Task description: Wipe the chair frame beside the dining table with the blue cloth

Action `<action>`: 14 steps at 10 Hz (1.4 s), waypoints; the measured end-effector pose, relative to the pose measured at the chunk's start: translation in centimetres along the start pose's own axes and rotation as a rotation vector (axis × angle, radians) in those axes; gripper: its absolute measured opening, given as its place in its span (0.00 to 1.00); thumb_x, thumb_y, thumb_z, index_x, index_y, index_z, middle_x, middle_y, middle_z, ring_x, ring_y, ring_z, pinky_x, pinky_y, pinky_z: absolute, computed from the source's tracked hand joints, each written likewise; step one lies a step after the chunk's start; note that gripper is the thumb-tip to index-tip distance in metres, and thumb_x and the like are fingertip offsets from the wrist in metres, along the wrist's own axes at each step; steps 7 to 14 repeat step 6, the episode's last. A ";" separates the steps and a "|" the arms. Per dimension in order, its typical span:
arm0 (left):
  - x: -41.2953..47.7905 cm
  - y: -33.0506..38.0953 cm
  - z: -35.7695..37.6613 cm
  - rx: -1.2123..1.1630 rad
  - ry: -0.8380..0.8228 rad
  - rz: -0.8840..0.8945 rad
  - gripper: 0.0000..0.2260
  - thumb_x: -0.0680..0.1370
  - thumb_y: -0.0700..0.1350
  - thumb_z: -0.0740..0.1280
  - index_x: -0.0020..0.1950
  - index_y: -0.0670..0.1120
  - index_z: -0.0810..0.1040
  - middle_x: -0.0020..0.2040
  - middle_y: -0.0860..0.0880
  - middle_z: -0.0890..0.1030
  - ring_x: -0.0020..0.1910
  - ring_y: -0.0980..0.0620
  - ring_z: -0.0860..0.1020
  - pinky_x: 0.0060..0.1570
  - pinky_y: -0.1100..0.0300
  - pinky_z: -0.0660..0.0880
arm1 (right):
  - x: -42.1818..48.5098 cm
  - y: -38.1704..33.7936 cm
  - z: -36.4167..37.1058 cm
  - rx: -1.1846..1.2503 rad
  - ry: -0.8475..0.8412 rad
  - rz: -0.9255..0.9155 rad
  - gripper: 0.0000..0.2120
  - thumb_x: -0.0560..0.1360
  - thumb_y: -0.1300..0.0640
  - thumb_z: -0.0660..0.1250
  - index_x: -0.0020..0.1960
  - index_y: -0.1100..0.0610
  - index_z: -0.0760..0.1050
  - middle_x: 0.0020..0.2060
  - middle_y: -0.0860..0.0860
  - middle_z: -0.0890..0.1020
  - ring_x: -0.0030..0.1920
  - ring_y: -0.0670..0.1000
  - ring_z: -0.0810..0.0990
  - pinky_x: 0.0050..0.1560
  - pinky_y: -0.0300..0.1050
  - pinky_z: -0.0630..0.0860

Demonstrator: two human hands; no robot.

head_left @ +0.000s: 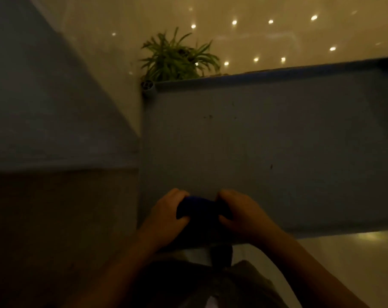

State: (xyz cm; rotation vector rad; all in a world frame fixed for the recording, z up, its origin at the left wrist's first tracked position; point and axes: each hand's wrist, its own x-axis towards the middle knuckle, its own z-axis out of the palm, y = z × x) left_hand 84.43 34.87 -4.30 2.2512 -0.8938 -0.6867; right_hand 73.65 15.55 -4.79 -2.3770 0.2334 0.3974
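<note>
The scene is dim. A dark blue cloth (pixel 201 215) is bunched between both my hands at the near edge of a grey flat surface (pixel 266 152). My left hand (pixel 166 215) grips the cloth's left end with curled fingers. My right hand (pixel 242 213) grips its right end. A strip of the cloth (pixel 222 254) hangs down below the surface's near edge. A round tube end (pixel 147 85) shows at the surface's far left corner. I cannot tell whether this surface belongs to the chair or to the table.
A second grey slab (pixel 44 107) lies to the left, with a narrow gap between it and the surface. A green potted plant (pixel 177 58) stands beyond the far left corner. The glossy pale floor (pixel 277 36) reflects several ceiling lights.
</note>
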 end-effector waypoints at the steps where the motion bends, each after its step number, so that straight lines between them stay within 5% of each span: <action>1: -1.5 0.8 0.9 0.042 0.025 -0.094 0.14 0.68 0.34 0.67 0.53 0.43 0.75 0.50 0.44 0.77 0.49 0.48 0.75 0.48 0.60 0.69 | -0.2 0.1 -0.2 0.020 -0.052 -0.061 0.10 0.71 0.56 0.66 0.43 0.49 0.64 0.39 0.48 0.70 0.38 0.51 0.71 0.36 0.45 0.65; 3: -2.6 2.5 2.6 0.151 0.095 -0.188 0.10 0.68 0.33 0.62 0.47 0.43 0.72 0.48 0.42 0.75 0.47 0.42 0.73 0.46 0.44 0.72 | -0.5 -0.7 1.0 -0.108 -0.072 -0.113 0.10 0.73 0.55 0.66 0.47 0.55 0.65 0.46 0.55 0.74 0.42 0.57 0.74 0.37 0.48 0.67; 5: -6.4 3.4 3.4 0.153 0.360 -0.320 0.12 0.72 0.37 0.65 0.55 0.44 0.73 0.53 0.44 0.76 0.52 0.44 0.73 0.51 0.50 0.72 | -1.1 -0.9 0.4 -0.170 -0.102 -0.213 0.14 0.73 0.51 0.69 0.51 0.56 0.68 0.49 0.56 0.74 0.46 0.57 0.74 0.41 0.47 0.68; 6: -10.0 3.4 3.6 0.057 0.579 -0.430 0.10 0.75 0.40 0.66 0.56 0.45 0.74 0.48 0.45 0.77 0.44 0.48 0.75 0.45 0.53 0.73 | -1.7 -0.8 -0.5 -0.205 -0.022 -0.203 0.20 0.73 0.50 0.70 0.60 0.55 0.69 0.56 0.56 0.74 0.55 0.58 0.74 0.49 0.49 0.73; 14: -10.0 3.4 3.6 0.057 0.579 -0.430 0.10 0.75 0.40 0.66 0.56 0.45 0.74 0.48 0.45 0.77 0.44 0.48 0.75 0.45 0.53 0.73 | -1.7 -0.8 -0.5 -0.205 -0.022 -0.203 0.20 0.73 0.50 0.70 0.60 0.55 0.69 0.56 0.56 0.74 0.55 0.58 0.74 0.49 0.49 0.73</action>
